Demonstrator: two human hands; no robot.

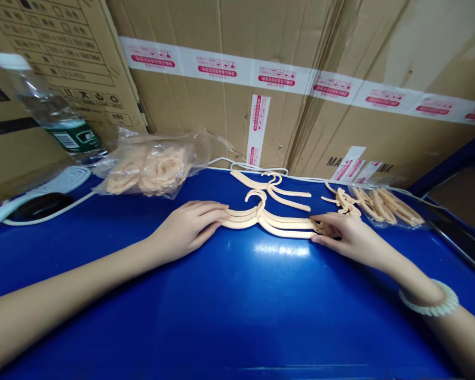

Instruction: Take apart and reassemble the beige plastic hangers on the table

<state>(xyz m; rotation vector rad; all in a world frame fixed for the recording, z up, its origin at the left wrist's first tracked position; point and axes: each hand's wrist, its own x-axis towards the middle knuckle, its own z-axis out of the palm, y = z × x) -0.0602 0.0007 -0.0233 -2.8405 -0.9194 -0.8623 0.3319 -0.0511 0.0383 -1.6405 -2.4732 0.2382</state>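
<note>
A small stack of cream plastic clothes hangers lies on the blue table, hooks pointing away from me. My left hand is closed on the left arm ends of the stack. At the opposite end, the thumb and fingertips of my right hand pinch around the right arm tips. A small curved cream part shows between those fingers; whether it belongs to a hanger I cannot tell. Just behind the stack lie more hanger pieces, one with a hook, their arms spread apart.
A clear bag of cream parts sits back left, near a water bottle and a dark oval object. Back right are loose small parts and bagged hanger arms. A white cable runs before the taped cardboard.
</note>
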